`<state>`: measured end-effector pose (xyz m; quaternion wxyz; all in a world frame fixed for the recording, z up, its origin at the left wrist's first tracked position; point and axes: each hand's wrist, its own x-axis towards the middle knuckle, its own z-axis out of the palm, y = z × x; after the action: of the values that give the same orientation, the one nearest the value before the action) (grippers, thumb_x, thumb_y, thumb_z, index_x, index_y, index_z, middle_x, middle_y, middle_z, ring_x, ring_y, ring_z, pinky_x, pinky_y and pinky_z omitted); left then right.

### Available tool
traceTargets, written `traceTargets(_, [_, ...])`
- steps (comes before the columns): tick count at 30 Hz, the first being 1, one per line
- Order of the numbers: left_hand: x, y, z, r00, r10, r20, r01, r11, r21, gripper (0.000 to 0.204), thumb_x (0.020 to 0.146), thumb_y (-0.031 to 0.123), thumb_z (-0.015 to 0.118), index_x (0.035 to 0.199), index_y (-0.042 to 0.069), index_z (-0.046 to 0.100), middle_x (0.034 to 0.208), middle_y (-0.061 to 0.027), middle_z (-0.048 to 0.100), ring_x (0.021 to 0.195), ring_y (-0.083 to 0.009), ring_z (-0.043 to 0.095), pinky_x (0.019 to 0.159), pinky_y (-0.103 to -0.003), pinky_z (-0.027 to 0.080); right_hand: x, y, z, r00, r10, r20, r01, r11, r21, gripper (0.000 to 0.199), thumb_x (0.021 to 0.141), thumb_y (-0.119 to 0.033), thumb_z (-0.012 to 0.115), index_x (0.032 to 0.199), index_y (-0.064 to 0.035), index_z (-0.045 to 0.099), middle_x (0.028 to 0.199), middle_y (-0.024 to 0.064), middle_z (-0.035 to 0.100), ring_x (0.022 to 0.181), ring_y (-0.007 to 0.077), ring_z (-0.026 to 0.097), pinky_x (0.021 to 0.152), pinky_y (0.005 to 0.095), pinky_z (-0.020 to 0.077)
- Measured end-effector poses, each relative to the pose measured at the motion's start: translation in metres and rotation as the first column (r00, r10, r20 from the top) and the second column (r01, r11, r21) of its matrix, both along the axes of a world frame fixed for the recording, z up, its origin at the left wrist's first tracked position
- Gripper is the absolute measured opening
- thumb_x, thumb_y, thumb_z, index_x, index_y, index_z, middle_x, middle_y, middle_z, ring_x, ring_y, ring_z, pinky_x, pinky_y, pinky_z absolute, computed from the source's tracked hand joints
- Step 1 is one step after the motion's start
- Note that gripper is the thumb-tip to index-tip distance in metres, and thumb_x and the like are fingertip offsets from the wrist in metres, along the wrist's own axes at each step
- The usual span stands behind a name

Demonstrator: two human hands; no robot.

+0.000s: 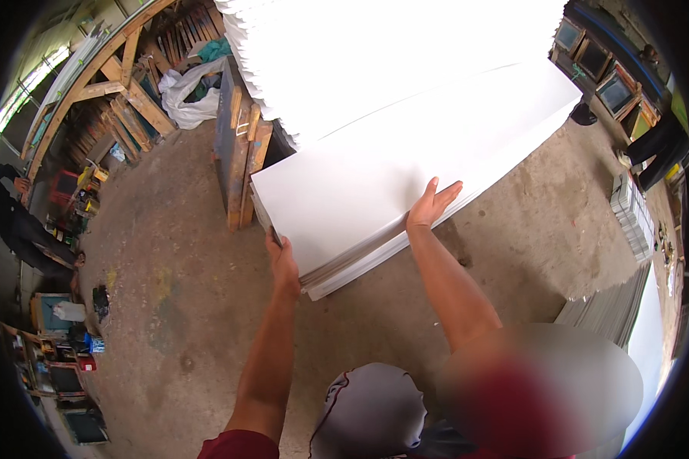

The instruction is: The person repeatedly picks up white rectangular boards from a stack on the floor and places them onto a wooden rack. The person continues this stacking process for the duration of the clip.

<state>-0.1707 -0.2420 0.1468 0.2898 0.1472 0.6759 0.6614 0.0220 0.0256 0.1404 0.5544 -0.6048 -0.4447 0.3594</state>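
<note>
A stack of large white sheets [360, 183] lies in front of me, resting on a taller pile of white boards [375, 53]. My left hand [282, 260] grips the near left corner edge of the sheet stack. My right hand [430, 205] lies flat with fingers spread on top of the stack, at its near long edge. Both forearms reach up from the lower edge of the picture.
A wooden pallet frame [241, 153] stands on edge to the left of the pile. Timber beams [122, 84] and clutter fill the far left, where a person in dark clothes [11, 222] stands. Grey slabs [631, 210] and framed panels [612, 84] lie at the right on the concrete floor [176, 275].
</note>
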Motion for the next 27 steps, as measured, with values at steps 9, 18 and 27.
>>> traceTargets(9, [-0.004, 0.015, -0.012, 0.834, -0.122, -0.539, -0.153, 0.886, -0.438, 0.085, 0.109, 0.024, 0.062, 0.177, 0.016, 0.012, 0.182, -0.0297, 0.004, 0.168, -0.0503, 0.000, 0.134, -0.064, 0.011, 0.028, 0.001, 0.026, 0.880, 0.280, 0.384, -0.155, 0.933, -0.324, 0.103, 0.106, -0.056, 0.058, 0.175, -0.0003, 0.005, 0.182, 0.0217, 0.013, 0.168, 0.0360, 0.020, 0.132, 0.0583, 0.0253])
traceTargets(18, [0.116, 0.110, 0.120, 0.411, -0.665, -0.623, 0.238, 0.738, -0.631, 0.081, 0.101, 0.028, 0.073, 0.172, 0.019, 0.035, 0.181, -0.0261, 0.015, 0.168, -0.0505, 0.009, 0.130, -0.070, 0.017, 0.113, -0.004, 0.132, 0.467, 0.656, 0.593, -0.387, 0.755, -0.530, 0.103, 0.099, -0.057, 0.068, 0.176, -0.0113, 0.016, 0.181, 0.0208, 0.019, 0.165, 0.0350, 0.030, 0.129, 0.0597, 0.0311])
traceTargets(27, [0.303, 0.209, 0.175, 0.228, -0.583, -0.780, 0.789, 0.580, -0.203, 0.072, 0.085, -0.009, 0.070, 0.154, 0.005, 0.055, 0.162, -0.0213, 0.055, 0.156, -0.0463, 0.044, 0.122, -0.054, 0.046, 0.265, -0.035, 0.230, 0.523, 0.494, 0.695, -0.381, 0.864, -0.328, 0.089, 0.097, -0.044, 0.067, 0.170, -0.0067, 0.032, 0.170, 0.0250, 0.041, 0.158, 0.0401, 0.041, 0.124, 0.0561, 0.0402])
